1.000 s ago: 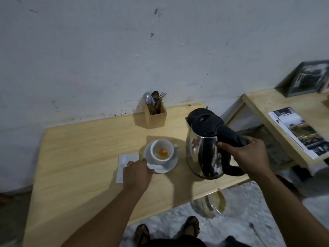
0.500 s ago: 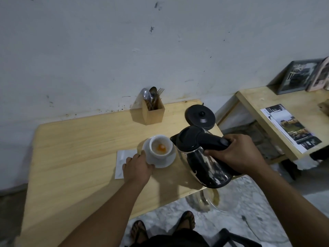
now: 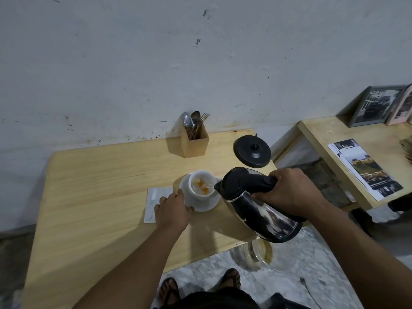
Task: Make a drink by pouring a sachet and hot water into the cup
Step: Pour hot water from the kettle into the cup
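A white cup (image 3: 194, 195) stands on a white saucer (image 3: 209, 202) in the middle of the wooden table (image 3: 93, 188). Orange powder and water show inside the cup. My right hand (image 3: 289, 190) grips the black handle of a steel kettle (image 3: 263, 210), tilted with its spout over the cup's right rim. My left hand (image 3: 172, 211) rests on the table, fingers on the saucer's left edge. A white sachet (image 3: 153, 197) lies flat just left of the saucer, partly under my left hand.
The kettle's black base (image 3: 252, 150) sits at the table's back right corner. A wooden holder (image 3: 194, 142) with spoons and a fork stands by the wall. A second table (image 3: 356, 152) on the right holds a brochure (image 3: 365, 168) and framed pictures (image 3: 376, 105).
My right hand lifted the kettle off its base, swung it left and tilted it further, bringing the spout to the cup. Water now shows in the cup. My left hand stayed at the saucer.
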